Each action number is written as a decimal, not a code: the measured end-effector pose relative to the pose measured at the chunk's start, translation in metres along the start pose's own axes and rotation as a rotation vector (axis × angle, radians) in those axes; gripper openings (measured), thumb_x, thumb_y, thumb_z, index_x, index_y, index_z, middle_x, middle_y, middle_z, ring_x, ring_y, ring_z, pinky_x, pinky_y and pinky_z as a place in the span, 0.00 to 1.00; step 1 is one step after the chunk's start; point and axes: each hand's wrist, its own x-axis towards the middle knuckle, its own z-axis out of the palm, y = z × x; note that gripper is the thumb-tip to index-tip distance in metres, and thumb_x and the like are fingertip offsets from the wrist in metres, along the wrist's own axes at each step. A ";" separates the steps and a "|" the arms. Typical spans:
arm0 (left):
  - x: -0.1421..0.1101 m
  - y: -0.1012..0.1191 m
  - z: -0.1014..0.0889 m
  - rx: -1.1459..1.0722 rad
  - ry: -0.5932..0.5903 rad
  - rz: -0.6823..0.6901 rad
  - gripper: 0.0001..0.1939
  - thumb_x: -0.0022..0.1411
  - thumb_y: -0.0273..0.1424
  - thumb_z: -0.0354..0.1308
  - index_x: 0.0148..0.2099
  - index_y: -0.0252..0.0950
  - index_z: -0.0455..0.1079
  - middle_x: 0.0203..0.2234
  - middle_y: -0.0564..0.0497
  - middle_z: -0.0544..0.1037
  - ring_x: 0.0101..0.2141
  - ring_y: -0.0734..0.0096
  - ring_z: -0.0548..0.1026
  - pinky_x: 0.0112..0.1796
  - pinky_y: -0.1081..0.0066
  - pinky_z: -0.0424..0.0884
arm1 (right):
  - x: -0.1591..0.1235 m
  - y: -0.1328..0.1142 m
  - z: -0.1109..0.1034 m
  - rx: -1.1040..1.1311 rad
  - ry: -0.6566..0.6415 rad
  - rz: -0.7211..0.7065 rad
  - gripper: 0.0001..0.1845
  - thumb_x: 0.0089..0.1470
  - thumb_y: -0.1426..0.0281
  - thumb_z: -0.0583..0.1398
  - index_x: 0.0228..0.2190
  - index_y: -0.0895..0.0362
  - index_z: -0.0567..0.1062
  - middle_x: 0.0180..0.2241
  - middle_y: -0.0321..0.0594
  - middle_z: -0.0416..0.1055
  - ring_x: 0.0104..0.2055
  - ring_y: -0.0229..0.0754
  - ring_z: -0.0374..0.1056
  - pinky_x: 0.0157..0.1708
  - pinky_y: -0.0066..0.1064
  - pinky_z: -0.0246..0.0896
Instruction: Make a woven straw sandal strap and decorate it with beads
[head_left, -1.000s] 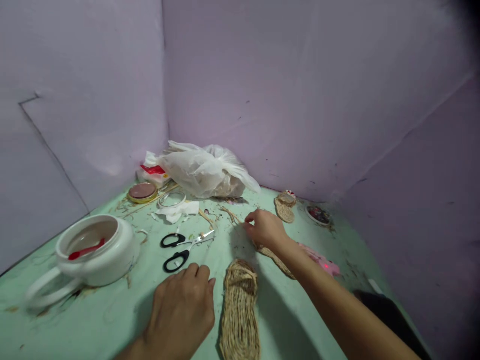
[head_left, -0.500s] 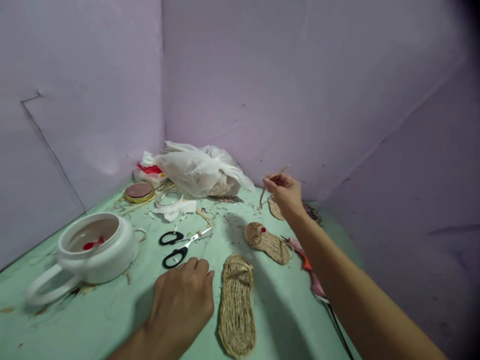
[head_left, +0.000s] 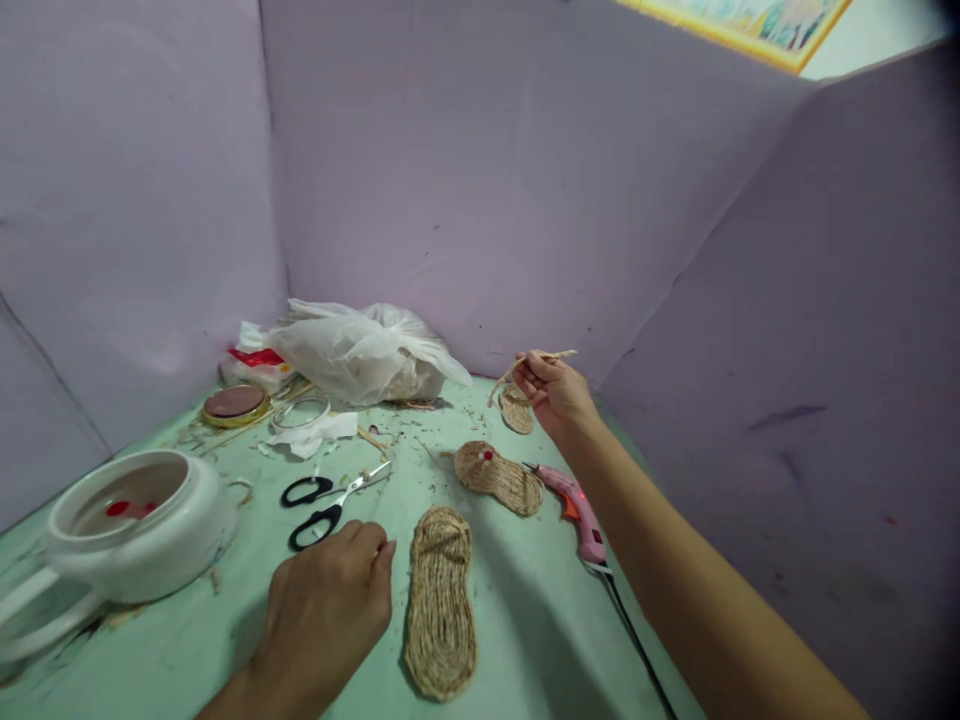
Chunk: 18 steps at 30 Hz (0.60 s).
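Note:
My right hand is raised at the back right, thumb and fingers pinched on a thin tan piece of straw cord. Below and behind it lies a small oval woven straw piece. My left hand rests on the table with its fingers curled into a loose fist. Beside it, to the right, is a large woven straw sole. Black-handled scissors lie partly open just beyond its knuckles. Between the hands sits a smaller straw sole with a red dot.
A pink glue gun lies by my right forearm, its black cord running toward me. At left stands a white handled pot. Behind are a round tin, a tape roll and a white plastic bag against the purple wall.
The view has turned right, so the table things appear further left. The straw cord in my right hand has tilted nearer level. My left hand stays closed by the scissors.

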 end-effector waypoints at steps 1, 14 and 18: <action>0.000 -0.001 0.001 -0.028 0.011 -0.004 0.15 0.63 0.32 0.41 0.33 0.39 0.69 0.29 0.51 0.77 0.31 0.62 0.75 0.29 0.67 0.60 | -0.001 0.000 0.001 0.021 -0.007 0.014 0.07 0.43 0.75 0.64 0.22 0.56 0.70 0.22 0.35 0.73 0.25 0.35 0.70 0.29 0.27 0.72; 0.106 0.052 -0.011 -1.273 -0.115 0.134 0.32 0.46 0.31 0.60 0.55 0.34 0.58 0.51 0.39 0.68 0.19 0.81 0.70 0.18 0.76 0.62 | -0.035 0.008 0.007 0.202 -0.154 0.128 0.09 0.39 0.75 0.67 0.22 0.56 0.70 0.23 0.32 0.74 0.24 0.31 0.69 0.31 0.24 0.70; 0.125 0.070 0.005 -1.285 -0.314 0.201 0.21 0.43 0.37 0.64 0.39 0.29 0.69 0.25 0.48 0.76 0.17 0.78 0.69 0.18 0.76 0.63 | -0.050 0.005 0.003 0.173 -0.191 0.071 0.11 0.34 0.71 0.69 0.22 0.56 0.72 0.25 0.33 0.75 0.25 0.32 0.68 0.30 0.27 0.69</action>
